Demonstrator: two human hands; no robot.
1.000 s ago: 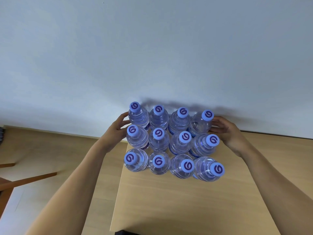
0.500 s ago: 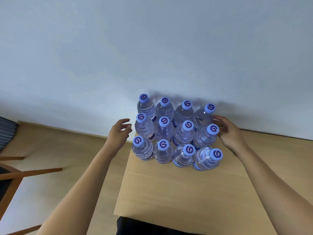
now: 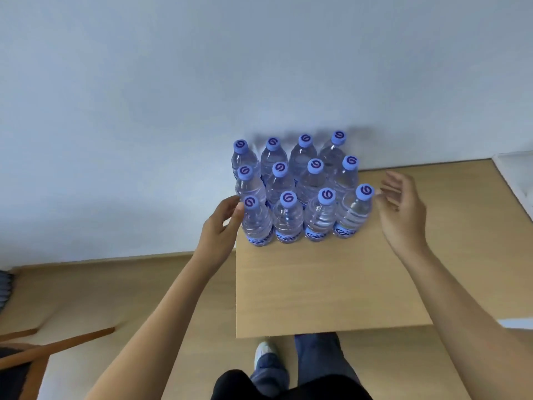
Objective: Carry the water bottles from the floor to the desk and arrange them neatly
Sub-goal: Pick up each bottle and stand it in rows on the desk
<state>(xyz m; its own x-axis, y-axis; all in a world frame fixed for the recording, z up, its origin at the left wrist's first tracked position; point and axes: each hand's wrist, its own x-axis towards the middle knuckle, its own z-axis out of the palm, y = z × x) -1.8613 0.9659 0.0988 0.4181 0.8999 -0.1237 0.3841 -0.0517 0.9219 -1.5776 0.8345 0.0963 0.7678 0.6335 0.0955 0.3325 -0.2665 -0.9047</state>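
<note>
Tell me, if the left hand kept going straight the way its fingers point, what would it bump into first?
Probably the front-left water bottle. The left hand is open beside it, fingers reaching toward its neck just below the cap; they look very near or touching, though depth is hard to judge.

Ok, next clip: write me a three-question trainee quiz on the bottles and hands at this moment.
1. How many water bottles stand on the desk, and in what grid?
2. True or false: the right hand is clamped around a bottle.
3. Which bottle is the left hand beside: A) back-right, B) front-left, C) front-right?

Key:
1. Twelve, in three rows of four.
2. False; it is open, beside the front-right bottle.
3. B; its fingertips are at that bottle's neck.
</note>
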